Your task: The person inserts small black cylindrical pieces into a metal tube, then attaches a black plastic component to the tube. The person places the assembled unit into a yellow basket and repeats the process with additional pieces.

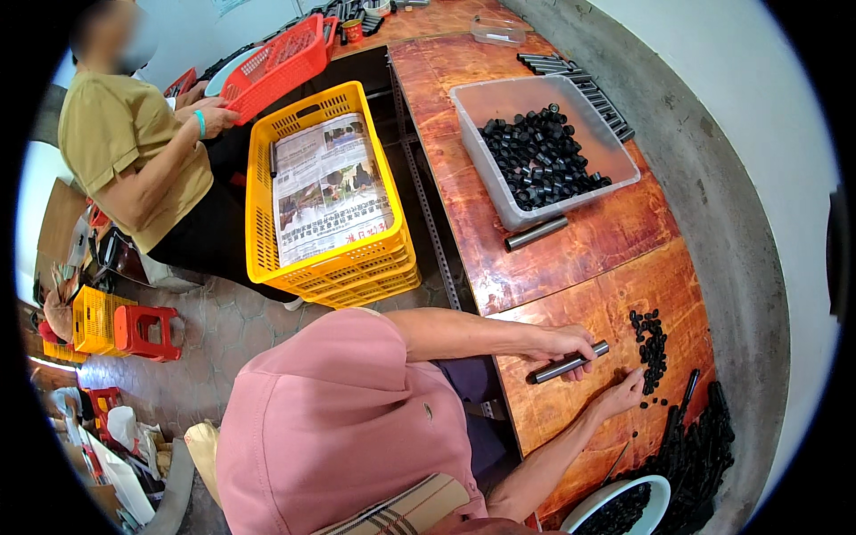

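My left hand [567, 346] is wrapped round a dark grey metal tube [551, 371], held aslant above the wooden table. Both ends of the tube stick out past the fingers. Lower down, my right hand [619, 396] has its fingertips pressed together at the near edge of a scatter of small black plugs [653, 349]. Whether a plug sits between those fingertips is too small to tell. A few single plugs lie just beside this hand.
A clear plastic bin [499, 192] of black caps stands on the wooden table [615, 290], a loose tube [536, 234] beside it. Black rods [713, 437] and a white basin [658, 504] lie near right. Yellow crates [259, 214] stand left; a person [125, 152] holds a red basket [278, 67].
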{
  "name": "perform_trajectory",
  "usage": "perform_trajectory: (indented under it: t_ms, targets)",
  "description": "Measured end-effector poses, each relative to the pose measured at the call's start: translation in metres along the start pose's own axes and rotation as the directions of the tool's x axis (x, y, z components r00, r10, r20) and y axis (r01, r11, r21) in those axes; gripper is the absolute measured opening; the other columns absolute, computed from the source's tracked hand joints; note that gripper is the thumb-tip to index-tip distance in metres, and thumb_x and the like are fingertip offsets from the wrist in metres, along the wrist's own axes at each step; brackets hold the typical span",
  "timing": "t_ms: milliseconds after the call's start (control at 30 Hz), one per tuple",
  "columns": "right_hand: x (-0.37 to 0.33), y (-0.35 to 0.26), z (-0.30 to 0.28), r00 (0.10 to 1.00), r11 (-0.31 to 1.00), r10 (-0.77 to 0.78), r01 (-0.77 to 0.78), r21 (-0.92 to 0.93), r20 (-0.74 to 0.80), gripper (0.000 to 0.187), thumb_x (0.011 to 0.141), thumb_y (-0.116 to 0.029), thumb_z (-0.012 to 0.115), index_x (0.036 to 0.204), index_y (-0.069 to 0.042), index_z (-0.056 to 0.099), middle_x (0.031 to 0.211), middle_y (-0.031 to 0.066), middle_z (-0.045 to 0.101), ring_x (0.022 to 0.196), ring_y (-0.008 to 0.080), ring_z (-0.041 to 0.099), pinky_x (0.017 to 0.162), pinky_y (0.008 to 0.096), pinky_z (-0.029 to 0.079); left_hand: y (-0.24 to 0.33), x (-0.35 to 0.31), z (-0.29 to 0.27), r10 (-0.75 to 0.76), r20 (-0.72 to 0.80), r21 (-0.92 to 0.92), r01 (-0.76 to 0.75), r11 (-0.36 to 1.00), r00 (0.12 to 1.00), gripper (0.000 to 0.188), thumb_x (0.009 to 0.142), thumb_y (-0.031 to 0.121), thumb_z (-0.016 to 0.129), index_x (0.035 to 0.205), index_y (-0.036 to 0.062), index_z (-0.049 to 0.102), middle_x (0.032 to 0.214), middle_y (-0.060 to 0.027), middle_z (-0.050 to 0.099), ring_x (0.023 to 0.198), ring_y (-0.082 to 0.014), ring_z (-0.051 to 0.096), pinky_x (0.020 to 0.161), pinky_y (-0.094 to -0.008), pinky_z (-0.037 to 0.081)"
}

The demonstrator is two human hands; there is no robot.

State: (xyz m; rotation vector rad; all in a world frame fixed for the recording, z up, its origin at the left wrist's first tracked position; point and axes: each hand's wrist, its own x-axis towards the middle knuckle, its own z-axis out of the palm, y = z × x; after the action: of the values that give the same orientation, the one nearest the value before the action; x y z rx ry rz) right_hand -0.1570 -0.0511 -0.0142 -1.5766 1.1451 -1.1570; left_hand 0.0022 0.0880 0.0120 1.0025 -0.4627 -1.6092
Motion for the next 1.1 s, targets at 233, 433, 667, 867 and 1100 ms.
perform_trajectory:
  t_ms: [233, 433, 667, 867, 1100]
  targets:
    - [0.001, 0.003, 0.000, 1.000, 1.000, -0.014, 0.014, 0.006, -0.002, 0.037, 0.104, -0.027, 0.054, 0.084, 0.003, 0.060, 0.078, 0.0053, 0.056, 0.073, 0.0163, 0.051, 0.068, 0.0320, 0.044, 0.001, -0.003, 0.009, 0.077, -0.032, 0.043, -0.075, 0.996, 0.997, 0.022, 0.096, 0.019, 0.058, 0.099, -0.0029, 0.057, 0.083, -0.0110, 0.066, 0.072, -0.0198, 0.070, 0.062, -0.0320, 0.060]
    - [-0.003, -0.006, 0.001, 0.999, 0.999, -0.031, 0.031, -0.015, -0.013, 0.041, 0.104, -0.034, 0.054, 0.081, 0.000, 0.060, 0.074, 0.0036, 0.056, 0.068, 0.0155, 0.052, 0.064, 0.0314, 0.044, 0.000, -0.006, 0.016, 0.150, -0.053, 0.216, -0.136, 0.967, 0.987, 0.028, 0.098, 0.023, 0.057, 0.104, -0.0046, 0.054, 0.074, -0.0072, 0.062, 0.057, -0.0146, 0.063, 0.049, -0.0289, 0.052]
    - [-0.003, -0.005, 0.002, 1.000, 0.999, 0.003, -0.003, 0.038, -0.012, 0.040, 0.104, -0.031, 0.055, 0.081, 0.001, 0.060, 0.075, 0.0037, 0.055, 0.069, 0.0149, 0.051, 0.064, 0.0304, 0.043, -0.001, -0.013, 0.019, 0.133, -0.059, 0.200, -0.119, 0.973, 0.989, 0.031, 0.098, 0.029, 0.058, 0.104, -0.0018, 0.057, 0.073, -0.0050, 0.061, 0.053, -0.0130, 0.061, 0.045, -0.0283, 0.050]
    - [0.002, 0.008, 0.000, 1.000, 0.999, -0.018, 0.019, 0.033, -0.025, 0.037, 0.103, -0.027, 0.055, 0.081, 0.002, 0.061, 0.076, 0.0041, 0.057, 0.069, 0.0145, 0.051, 0.062, 0.0301, 0.043, 0.012, -0.017, 0.017, 0.020, -0.082, 0.185, -0.005, 0.983, 0.996, 0.037, 0.101, 0.038, 0.051, 0.086, 0.0047, 0.055, 0.068, -0.0032, 0.059, 0.049, -0.0123, 0.058, 0.043, -0.0283, 0.048]
    - [-0.003, -0.006, 0.003, 1.000, 1.000, -0.005, 0.006, 0.031, -0.024, 0.038, 0.103, -0.027, 0.055, 0.080, 0.003, 0.061, 0.074, 0.0045, 0.056, 0.067, 0.0154, 0.052, 0.062, 0.0301, 0.046, 0.006, -0.007, 0.013, 0.103, -0.116, 0.173, -0.082, 0.981, 0.988, 0.038, 0.103, 0.039, 0.047, 0.086, 0.0053, 0.054, 0.068, -0.0034, 0.059, 0.051, -0.0124, 0.059, 0.044, -0.0278, 0.048]
